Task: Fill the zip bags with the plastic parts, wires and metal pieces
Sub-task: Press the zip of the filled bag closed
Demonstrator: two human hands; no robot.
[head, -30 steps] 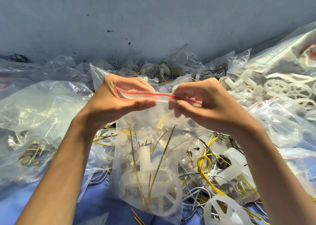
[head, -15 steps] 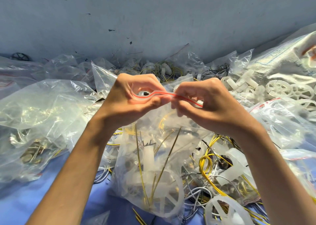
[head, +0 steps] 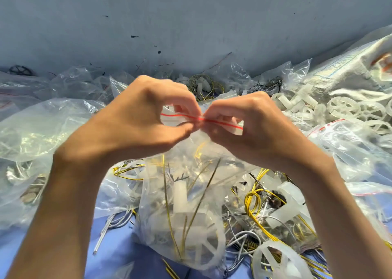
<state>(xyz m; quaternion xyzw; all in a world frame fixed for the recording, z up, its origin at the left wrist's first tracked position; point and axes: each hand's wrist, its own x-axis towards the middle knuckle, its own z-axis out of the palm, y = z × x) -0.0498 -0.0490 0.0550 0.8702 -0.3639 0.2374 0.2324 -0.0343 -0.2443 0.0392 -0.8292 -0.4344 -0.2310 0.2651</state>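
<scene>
Sealing a filled zip bag [head: 184,204], judging by the pose; pinching its red zip strip [head: 180,116] just above centre, with the left grip [head: 135,117] curled onto the strip from 9 o'clock and the right grip [head: 254,126] curled onto it from 3 o'clock, almost tip to tip; letting the bag hang toward 6 o'clock onto the blue desk [head: 118,253]; carrying inside it a white plastic wheel [head: 203,247], a tube-like part and thin yellow-green wires.

Probably needing next to press and slide outward along the strip to both ends, closing it all the way across; then setting the bag among the other bags [head: 42,134] at 9 o'clock and reaching for the loose yellow wires [head: 250,202] at 4 o'clock or the white wheels [head: 343,109] at 2 o'clock.

Failing to make out how much of the strip is already sealed under the fingers; blurring around the fingertips; hiding the bag's neck behind both grips; cutting off both forearms at the lower edge; leaving any metal pieces in this bag too indistinct to confirm.
</scene>
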